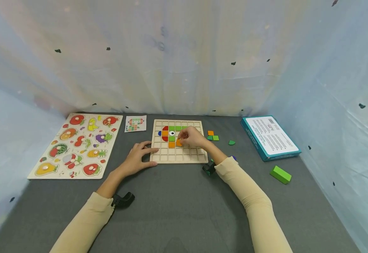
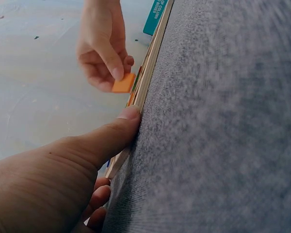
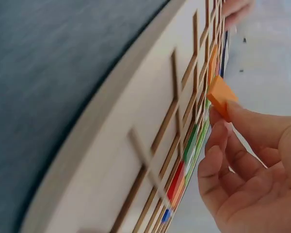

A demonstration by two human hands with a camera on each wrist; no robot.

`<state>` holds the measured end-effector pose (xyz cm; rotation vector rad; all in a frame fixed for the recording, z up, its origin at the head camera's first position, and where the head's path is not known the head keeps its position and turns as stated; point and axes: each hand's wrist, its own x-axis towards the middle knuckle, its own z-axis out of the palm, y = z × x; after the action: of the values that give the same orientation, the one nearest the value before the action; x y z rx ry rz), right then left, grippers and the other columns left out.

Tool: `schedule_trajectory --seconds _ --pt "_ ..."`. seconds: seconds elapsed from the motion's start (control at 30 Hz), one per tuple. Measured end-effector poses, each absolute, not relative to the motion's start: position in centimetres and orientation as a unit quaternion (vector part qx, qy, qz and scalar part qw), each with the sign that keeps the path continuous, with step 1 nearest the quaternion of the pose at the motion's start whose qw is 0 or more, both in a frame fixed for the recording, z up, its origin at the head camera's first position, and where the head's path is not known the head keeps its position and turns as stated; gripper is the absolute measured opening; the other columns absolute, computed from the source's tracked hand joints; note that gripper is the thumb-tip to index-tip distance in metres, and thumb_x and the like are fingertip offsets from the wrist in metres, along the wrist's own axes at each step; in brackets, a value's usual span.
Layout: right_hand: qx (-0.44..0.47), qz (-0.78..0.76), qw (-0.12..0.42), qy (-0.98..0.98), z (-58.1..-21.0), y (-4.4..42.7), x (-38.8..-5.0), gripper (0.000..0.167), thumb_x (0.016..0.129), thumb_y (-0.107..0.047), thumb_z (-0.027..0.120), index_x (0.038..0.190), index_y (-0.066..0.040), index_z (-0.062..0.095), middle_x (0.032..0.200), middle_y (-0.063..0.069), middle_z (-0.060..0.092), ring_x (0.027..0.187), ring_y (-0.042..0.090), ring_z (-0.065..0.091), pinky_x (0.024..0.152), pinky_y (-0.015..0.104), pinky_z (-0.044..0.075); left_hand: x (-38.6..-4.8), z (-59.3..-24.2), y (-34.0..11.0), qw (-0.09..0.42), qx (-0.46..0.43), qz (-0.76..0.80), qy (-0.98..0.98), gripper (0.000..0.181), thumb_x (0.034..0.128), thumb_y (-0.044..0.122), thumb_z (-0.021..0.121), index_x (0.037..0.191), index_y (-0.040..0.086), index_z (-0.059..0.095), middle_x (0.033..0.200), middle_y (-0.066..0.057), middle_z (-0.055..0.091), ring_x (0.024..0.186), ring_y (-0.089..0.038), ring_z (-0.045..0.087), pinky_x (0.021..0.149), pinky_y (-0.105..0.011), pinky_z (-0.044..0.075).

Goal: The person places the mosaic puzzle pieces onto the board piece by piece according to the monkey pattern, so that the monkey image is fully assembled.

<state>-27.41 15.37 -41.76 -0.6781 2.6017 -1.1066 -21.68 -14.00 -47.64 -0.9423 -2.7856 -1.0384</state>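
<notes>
A wooden grid board (image 1: 179, 160) lies flat with coloured tiles set in its cells: red, green, orange, blue, and a white one with an eye (image 1: 171, 133). Between thumb and fingertips, my right hand (image 1: 191, 137) pinches an orange square tile (image 3: 220, 97), tilted just over the board beside another orange tile (image 1: 171, 144). At the board's left side rests my left hand (image 1: 137, 157), fingers spread. Its thumb (image 2: 121, 128) touches the near edge in the left wrist view, where the other fingers are partly hidden.
Loose orange and green tiles (image 1: 215, 138) lie right of the board, some partly hidden by the right wrist. A small pattern card (image 1: 135, 123) and a fruit puzzle board (image 1: 86, 140) are on the left. A teal box (image 1: 271, 135) and green block (image 1: 280, 174) lie on the right.
</notes>
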Motion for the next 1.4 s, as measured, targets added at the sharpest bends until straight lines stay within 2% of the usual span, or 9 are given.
schedule_trajectory --seconds 0.23,0.33,0.4,0.5,0.6,0.77,1.13,1.27,1.4 --pt "-0.233 -0.297 0.087 0.922 -41.5 14.3 -26.9 0.005 0.092 -0.005 0.069 0.093 -0.004 0.074 0.084 0.006 0.068 0.079 0.021 0.060 0.074 0.035 0.049 -21.8 -47.7 -13.9 0.010 -0.304 -0.330 -0.893 0.060 0.0845 0.036 0.081 0.137 0.012 0.063 0.152 -0.021 0.039 0.126 -0.042 0.038 0.100 -0.062 0.030" --pt "-0.232 -0.249 0.064 0.938 -41.1 14.3 -26.0 0.013 0.095 -0.014 0.069 0.103 -0.005 0.076 0.101 0.008 0.070 0.093 0.024 0.062 0.081 0.038 0.051 -21.8 -47.7 -13.9 0.011 -0.304 -0.332 -0.893 0.060 0.0846 0.036 0.081 0.136 0.012 0.063 0.151 -0.021 0.039 0.126 -0.041 0.038 0.100 -0.062 0.030" --pt "-0.242 -0.191 0.051 0.950 -40.8 14.2 -25.0 0.025 0.097 -0.022 0.068 0.116 -0.006 0.073 0.121 0.011 0.065 0.111 0.027 0.060 0.091 0.045 0.049 -21.8 -47.7 -13.9 0.011 -0.306 -0.331 -0.893 0.060 0.0847 0.036 0.081 0.137 0.011 0.063 0.151 -0.021 0.039 0.126 -0.041 0.038 0.100 -0.062 0.030" --pt "-0.258 -0.093 0.073 0.959 -40.3 13.9 -23.1 0.052 0.101 -0.039 0.059 0.143 -0.008 0.056 0.152 0.014 0.043 0.139 0.033 0.039 0.106 0.058 0.035 -21.8 -47.6 -13.9 0.011 -0.306 -0.331 -0.892 0.060 0.0848 0.035 0.081 0.137 0.011 0.063 0.152 -0.022 0.039 0.126 -0.042 0.038 0.100 -0.062 0.030" --pt "-0.262 -0.044 0.122 0.956 -40.2 13.9 -21.5 0.067 0.103 -0.052 0.047 0.156 -0.013 0.036 0.165 0.010 0.020 0.151 0.034 0.014 0.112 0.067 0.015 -21.8 -47.6 -13.9 0.012 -0.306 -0.331 -0.893 0.060 0.0847 0.035 0.081 0.137 0.011 0.063 0.151 -0.022 0.039 0.126 -0.042 0.038 0.100 -0.062 0.031" --pt "-0.263 -0.030 0.142 0.954 -40.9 14.2 -20.3 0.068 0.104 -0.054 0.040 0.159 -0.015 0.030 0.165 0.007 0.018 0.152 0.034 0.008 0.113 0.067 0.010 -21.8 -47.6 -13.9 0.011 -0.306 -0.327 -0.894 0.060 0.0846 0.036 0.081 0.137 0.011 0.063 0.151 -0.022 0.039 0.126 -0.042 0.038 0.100 -0.062 0.031" --pt "-0.273 -0.095 0.134 0.948 -41.6 15.2 -20.4 0.069 0.105 -0.050 0.044 0.160 -0.013 0.024 0.166 0.009 0.015 0.152 0.035 0.008 0.113 0.068 0.009 -21.8 -47.6 -14.2 0.016 -0.304 -0.326 -0.895 0.060 0.0841 0.035 0.081 0.136 0.011 0.063 0.151 -0.022 0.039 0.126 -0.042 0.038 0.100 -0.062 0.030" --pt "-0.238 -0.142 0.070 0.958 -41.1 17.7 -20.7 0.056 0.103 -0.034 0.057 0.151 -0.007 0.044 0.155 0.018 0.037 0.144 0.040 0.027 0.109 0.067 0.020 -21.7 -47.8 -14.1 0.017 -0.310 -0.328 -0.892 0.061 0.0848 0.036 0.080 0.137 0.011 0.063 0.151 -0.022 0.039 0.126 -0.042 0.038 0.100 -0.062 0.031" --pt "-0.154 -0.146 0.028 0.977 -40.7 21.0 -21.4 0.034 0.097 -0.019 0.069 0.127 -0.005 0.066 0.126 0.019 0.057 0.116 0.038 0.047 0.096 0.059 0.033 -21.8 -47.8 -14.1 0.020 -0.312 -0.330 -0.891 0.060 0.0850 0.036 0.080 0.137 0.011 0.063 0.151 -0.022 0.039 0.126 -0.042 0.038 0.100 -0.062 0.031"
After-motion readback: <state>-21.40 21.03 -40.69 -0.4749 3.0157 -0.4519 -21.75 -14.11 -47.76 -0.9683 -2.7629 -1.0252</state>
